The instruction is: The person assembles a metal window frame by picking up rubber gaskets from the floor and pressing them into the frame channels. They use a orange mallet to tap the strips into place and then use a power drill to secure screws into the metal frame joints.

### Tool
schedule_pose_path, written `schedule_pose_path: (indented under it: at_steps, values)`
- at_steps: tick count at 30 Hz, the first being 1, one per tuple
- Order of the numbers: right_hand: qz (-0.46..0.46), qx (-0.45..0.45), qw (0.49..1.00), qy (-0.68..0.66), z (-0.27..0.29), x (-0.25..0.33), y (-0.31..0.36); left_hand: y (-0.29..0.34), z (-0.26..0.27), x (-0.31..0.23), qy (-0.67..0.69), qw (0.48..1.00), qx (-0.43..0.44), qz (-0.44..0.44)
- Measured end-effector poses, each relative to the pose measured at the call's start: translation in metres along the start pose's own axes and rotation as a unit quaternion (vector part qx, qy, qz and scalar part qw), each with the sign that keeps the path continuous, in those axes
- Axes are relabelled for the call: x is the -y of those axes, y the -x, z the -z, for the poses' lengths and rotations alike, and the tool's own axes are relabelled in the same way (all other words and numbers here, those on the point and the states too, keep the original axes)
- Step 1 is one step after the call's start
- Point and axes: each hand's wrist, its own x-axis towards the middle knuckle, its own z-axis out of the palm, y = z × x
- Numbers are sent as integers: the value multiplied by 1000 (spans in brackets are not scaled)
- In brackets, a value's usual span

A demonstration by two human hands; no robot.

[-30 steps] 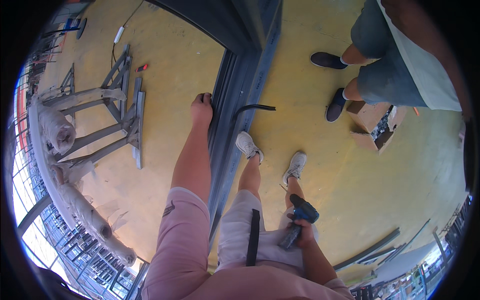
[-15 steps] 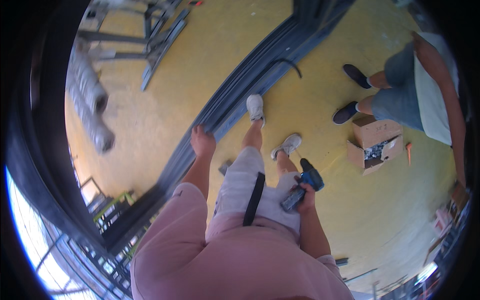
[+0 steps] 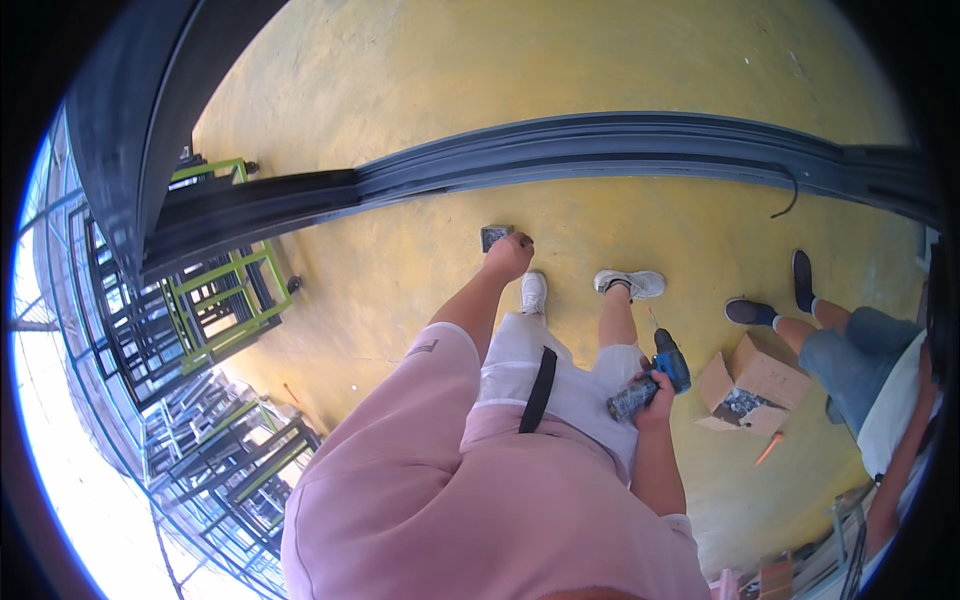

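Note:
My right hand (image 3: pixel 657 397) is wrapped round the grip of a blue and black cordless drill (image 3: pixel 672 364), held beside my thigh. A thin bit points away from me. My left hand (image 3: pixel 508 257) is stretched out ahead with its fingers curled together. What they hold, if anything, is hidden. Just past that hand a small grey box (image 3: pixel 495 236) shows on the floor, partly covered by the fingers. Beyond it, a long dark grey metal frame profile (image 3: pixel 600 150) runs across the view, apart from both hands.
A tall dark upright (image 3: pixel 125 130) rises at the left. Green and black racks (image 3: pixel 225 300) stand behind it. An open cardboard box (image 3: pixel 768 372) with small metal parts lies at the right, near an orange-handled tool (image 3: pixel 769 449) and a person (image 3: pixel 865 365). A black curved strip (image 3: pixel 792 190) hangs off the profile.
My view has turned, so the long profile now runs crosswise. My left hand has come away from the profile and is over the floor by the small box. The drill stays in my right hand.

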Motion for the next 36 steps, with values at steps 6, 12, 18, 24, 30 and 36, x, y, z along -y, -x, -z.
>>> schedule_pose_path:
  at_steps: [6, 12, 18, 24, 30, 36]
  values:
    - [-43, 11, 995, 88, 1, -60, -8, -30, 23, 104, 249, 946, -180, 98]
    - [-47, -26, 986, 159, -3, -121, -8, -80, 74, 189, 583, 752, -276, 134]
    - [-47, -46, 978, 198, -16, -157, -10, -100, 80, 190, 559, 768, -291, 110]
    - [-51, -51, 976, 206, -13, -176, -7, -98, 93, 179, 755, 597, -251, 107]
    - [-37, -51, 983, 171, -4, -183, -5, -94, 87, 188, 760, 605, -221, 85]
    - [-58, -47, 984, 161, 0, -195, -12, -93, 89, 193, 768, 588, -236, 95]
